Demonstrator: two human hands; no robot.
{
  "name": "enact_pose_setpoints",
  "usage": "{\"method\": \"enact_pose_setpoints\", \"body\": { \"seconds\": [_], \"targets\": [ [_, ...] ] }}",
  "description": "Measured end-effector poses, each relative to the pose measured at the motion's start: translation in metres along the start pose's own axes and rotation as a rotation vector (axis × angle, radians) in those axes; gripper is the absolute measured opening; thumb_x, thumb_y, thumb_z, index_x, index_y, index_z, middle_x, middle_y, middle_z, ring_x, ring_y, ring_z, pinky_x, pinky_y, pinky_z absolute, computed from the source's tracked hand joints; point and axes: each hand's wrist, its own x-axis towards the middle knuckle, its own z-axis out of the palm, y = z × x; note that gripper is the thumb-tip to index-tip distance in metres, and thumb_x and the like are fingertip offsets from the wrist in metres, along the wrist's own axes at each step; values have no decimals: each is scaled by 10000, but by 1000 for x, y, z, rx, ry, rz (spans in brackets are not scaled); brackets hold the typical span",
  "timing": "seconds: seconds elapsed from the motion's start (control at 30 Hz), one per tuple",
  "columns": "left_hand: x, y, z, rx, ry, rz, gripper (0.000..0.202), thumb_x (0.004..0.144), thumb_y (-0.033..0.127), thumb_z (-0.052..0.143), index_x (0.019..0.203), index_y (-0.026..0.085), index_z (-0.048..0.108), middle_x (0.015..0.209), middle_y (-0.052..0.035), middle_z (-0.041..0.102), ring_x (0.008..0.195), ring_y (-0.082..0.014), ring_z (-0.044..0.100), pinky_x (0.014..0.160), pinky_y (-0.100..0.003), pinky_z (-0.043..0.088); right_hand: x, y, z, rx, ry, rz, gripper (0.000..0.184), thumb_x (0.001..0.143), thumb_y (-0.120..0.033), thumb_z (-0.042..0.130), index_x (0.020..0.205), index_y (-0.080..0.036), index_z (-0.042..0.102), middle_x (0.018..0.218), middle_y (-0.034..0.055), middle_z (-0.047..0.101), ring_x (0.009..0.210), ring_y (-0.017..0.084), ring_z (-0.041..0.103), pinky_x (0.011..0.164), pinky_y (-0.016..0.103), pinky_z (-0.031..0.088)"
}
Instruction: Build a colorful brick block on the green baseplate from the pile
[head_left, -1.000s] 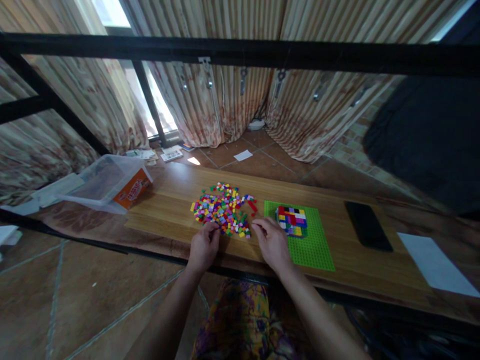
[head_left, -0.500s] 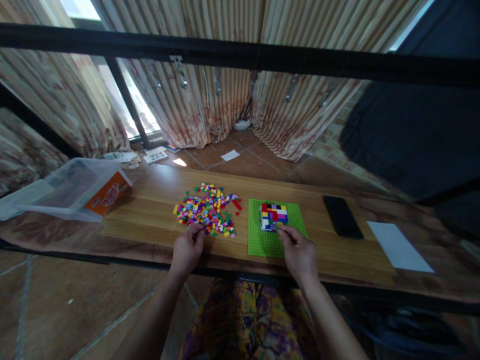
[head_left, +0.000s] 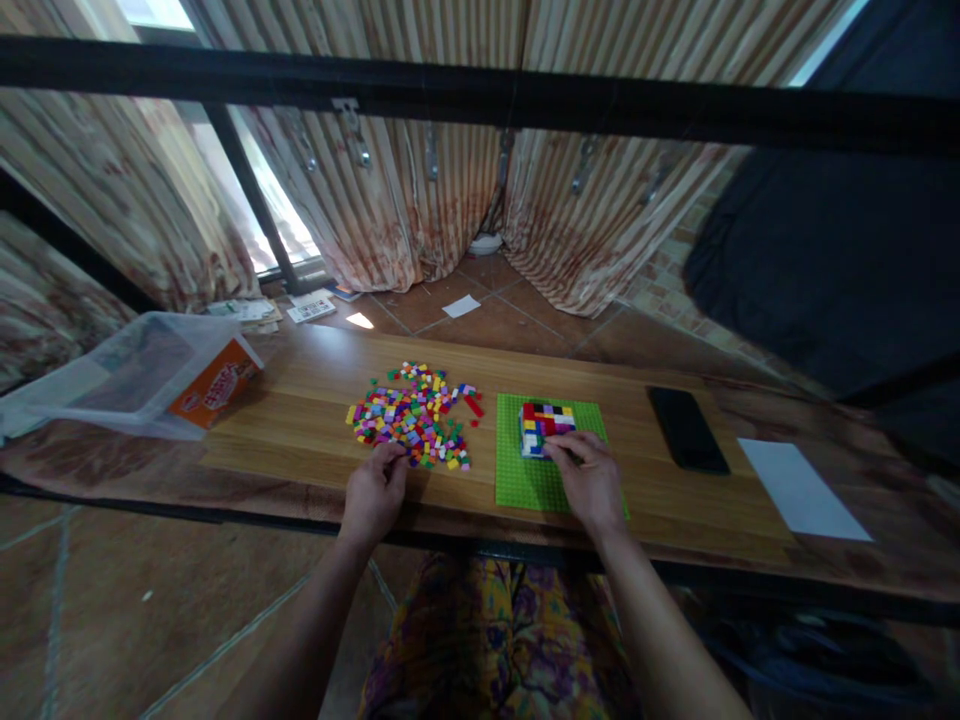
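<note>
A small block-shaped build of multicoloured toy bricks (head_left: 534, 425) stands on a green studded baseplate (head_left: 510, 480). My right hand (head_left: 589, 475) reaches over the baseplate from the near right, with thumb and fingers pinched together at the near side of the build. The hand covers the build's near right corner, and whatever lies between the fingertips is hidden. My left hand (head_left: 377, 488) rests at the near edge of a loose heap of small coloured bricks (head_left: 412, 410). Its fingers are curled into a pinch, and I cannot see what they hold.
A clear plastic bin (head_left: 150, 375) with an orange label sits at the left of the wooden board (head_left: 300, 450). To the right of the baseplate lie a black phone (head_left: 688, 430) and a white sheet of paper (head_left: 802, 490). A dark metal bar (head_left: 480, 95) crosses beyond the table.
My right hand has moved slightly left and further over the build, now covering more of its near right part. The left hand has stayed nearly in place.
</note>
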Motion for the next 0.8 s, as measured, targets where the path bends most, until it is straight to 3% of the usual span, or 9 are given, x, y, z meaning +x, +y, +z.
{"method": "enact_pose_setpoints", "body": {
  "seconds": [0.33,0.47,0.63,0.8],
  "targets": [
    [-1,0,0,-5,19,22,218,824,352,485,918,218,629,811,-25,712,723,-180,667,663,-260,493,-5,-10,5,-28,79,22,192,795,-377,624,805,-226,742,821,55,727,795,223,603,755,366,465],
    [0,0,1,-11,13,15,212,825,353,484,905,221,629,818,-26,712,734,-182,667,667,-261,492,-5,-7,9,13,98,102,202,761,-375,647,838,-211,737,830,60,728,770,212,625,773,377,482],
    [0,2,0,-27,12,16,199,821,343,488,898,222,625,833,-23,714,744,-178,667,689,-255,499,8,-5,10,180,14,267,218,685,-329,679,844,-182,709,800,63,731,702,199,665,695,343,512],
    [0,2,0,-16,0,2,203,823,346,488,912,222,622,829,-24,712,739,-180,667,672,-253,494,21,-2,8,110,-63,296,177,629,-288,694,773,-186,689,735,45,720,643,182,657,653,316,507]
  ]
}}
